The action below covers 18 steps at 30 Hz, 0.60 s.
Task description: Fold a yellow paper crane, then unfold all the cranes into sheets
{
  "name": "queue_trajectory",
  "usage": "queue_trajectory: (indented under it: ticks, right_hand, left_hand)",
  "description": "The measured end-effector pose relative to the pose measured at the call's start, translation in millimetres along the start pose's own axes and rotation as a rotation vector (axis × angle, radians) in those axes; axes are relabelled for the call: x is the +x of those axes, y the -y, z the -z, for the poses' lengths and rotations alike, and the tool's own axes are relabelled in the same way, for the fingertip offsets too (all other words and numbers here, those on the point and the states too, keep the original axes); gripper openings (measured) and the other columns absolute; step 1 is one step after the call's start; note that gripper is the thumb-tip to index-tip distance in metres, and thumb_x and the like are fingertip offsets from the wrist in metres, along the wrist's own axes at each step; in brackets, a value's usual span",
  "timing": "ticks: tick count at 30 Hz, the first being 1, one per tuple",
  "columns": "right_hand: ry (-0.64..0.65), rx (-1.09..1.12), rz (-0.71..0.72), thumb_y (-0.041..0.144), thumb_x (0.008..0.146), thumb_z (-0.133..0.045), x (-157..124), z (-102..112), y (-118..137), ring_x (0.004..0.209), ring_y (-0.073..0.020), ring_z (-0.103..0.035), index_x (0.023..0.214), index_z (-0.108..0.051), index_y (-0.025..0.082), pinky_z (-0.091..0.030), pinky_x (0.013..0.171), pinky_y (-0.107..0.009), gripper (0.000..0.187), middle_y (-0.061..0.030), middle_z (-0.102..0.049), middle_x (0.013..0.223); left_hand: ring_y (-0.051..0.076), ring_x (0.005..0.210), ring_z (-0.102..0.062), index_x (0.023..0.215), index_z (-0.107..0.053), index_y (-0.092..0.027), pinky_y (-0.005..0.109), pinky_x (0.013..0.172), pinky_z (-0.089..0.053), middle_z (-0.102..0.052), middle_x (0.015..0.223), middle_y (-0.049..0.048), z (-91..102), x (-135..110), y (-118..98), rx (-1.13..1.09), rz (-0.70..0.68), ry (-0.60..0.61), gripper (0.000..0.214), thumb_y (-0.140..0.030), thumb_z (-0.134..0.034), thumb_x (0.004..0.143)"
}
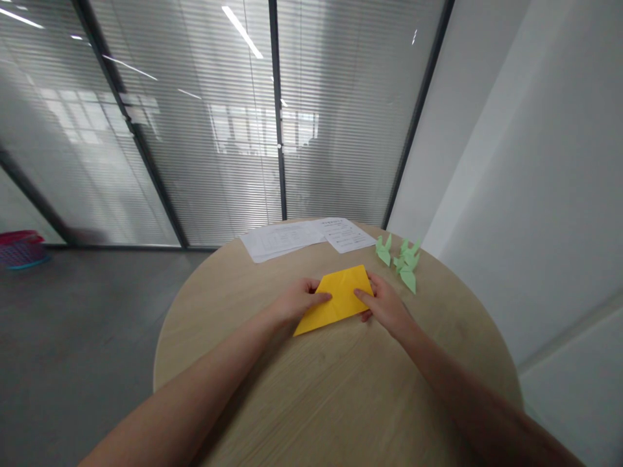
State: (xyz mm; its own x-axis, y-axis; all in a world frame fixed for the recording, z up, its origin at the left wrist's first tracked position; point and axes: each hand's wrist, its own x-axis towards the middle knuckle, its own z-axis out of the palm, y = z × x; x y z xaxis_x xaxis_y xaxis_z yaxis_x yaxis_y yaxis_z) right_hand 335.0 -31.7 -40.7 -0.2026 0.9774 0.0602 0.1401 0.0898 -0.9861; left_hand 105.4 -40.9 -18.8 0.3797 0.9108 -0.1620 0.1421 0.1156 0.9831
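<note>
A folded yellow sheet of paper lies flat on the round wooden table, creased across its middle. My left hand rests on the paper's left edge with the fingers curled and the thumb pressing on top. At the right edge, my right hand pinches the sheet, thumb on top and fingers beneath or beside it. Both forearms reach in from the near edge of the table.
Several green folded paper cranes stand just beyond my right hand. Two white printed sheets lie at the table's far edge. Glass partitions with blinds stand behind, a white wall is at right, and a pink basket sits on the floor at far left.
</note>
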Motion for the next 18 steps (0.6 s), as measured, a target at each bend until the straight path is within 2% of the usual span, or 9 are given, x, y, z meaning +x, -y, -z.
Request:
queue_trajectory:
  ticks: [2,4,7,10,14,18]
  right_hand:
    - [0.003,0.001,-0.015,0.025,0.084,-0.064,1,-2,-2,0.065,-0.0205,-0.069,0.141,-0.049,0.025,-0.053,0.04,-0.027,0.059,-0.012,-0.073,0.112]
    - [0.02,-0.001,0.046,0.024,0.084,-0.062,0,-2,-4,0.075,-0.0223,-0.071,0.14,-0.051,0.025,-0.055,0.043,-0.027,0.057,-0.0117,-0.071,0.116]
    - [0.038,-0.084,0.206,0.025,0.087,-0.058,-3,0,-4,0.093,-0.0244,-0.071,0.134,-0.06,0.025,-0.059,0.053,-0.029,0.046,-0.0117,-0.067,0.126]
    - [0.069,-0.267,0.386,0.023,0.091,-0.055,-8,4,0,0.112,-0.0256,-0.065,0.125,-0.069,0.027,-0.063,0.074,-0.035,0.037,-0.0107,-0.061,0.136]
    - [0.155,-0.459,0.573,0.011,0.088,-0.055,-11,7,1,0.13,-0.0243,-0.055,0.127,-0.069,0.031,-0.052,0.105,-0.044,0.046,-0.0079,-0.056,0.142]
    - [0.211,-0.572,0.622,0.01,0.088,-0.055,-12,3,-2,0.131,-0.0249,-0.055,0.131,-0.066,0.03,-0.047,0.109,-0.047,0.049,-0.0102,-0.054,0.145]
  left_hand:
    - [0.019,0.068,-0.067,0.091,-0.077,-0.016,0.027,0.061,-0.048,-0.077,0.085,0.0061,-1.3,1,1,-0.004,0.005,-0.019,0.025,-0.035,-0.075,0.075]
    - [0.018,0.066,-0.067,0.09,-0.077,-0.016,0.027,0.06,-0.048,-0.077,0.085,0.0067,-2.3,2,2,-0.04,0.018,-0.054,0.023,-0.035,-0.074,0.076]
    - [0.019,0.067,-0.069,0.091,-0.075,-0.016,0.028,0.062,-0.051,-0.077,0.087,0.0092,-3.5,2,2,-0.172,0.057,-0.113,0.025,-0.038,-0.069,0.082]
    - [0.021,0.074,-0.071,0.094,-0.074,-0.015,0.031,0.071,-0.055,-0.078,0.088,0.0112,-5.2,0,-2,-0.304,0.098,-0.132,0.023,-0.035,-0.065,0.086]
    - [0.023,0.08,-0.073,0.093,-0.073,-0.016,0.033,0.078,-0.057,-0.078,0.092,0.0116,-8.6,-3,-9,-0.375,0.125,-0.203,0.021,-0.033,-0.061,0.09]
    - [0.023,0.082,-0.073,0.091,-0.073,-0.016,0.034,0.077,-0.056,-0.078,0.095,0.0123,-10.8,-5,-13,-0.403,0.135,-0.242,0.025,-0.036,-0.058,0.092]
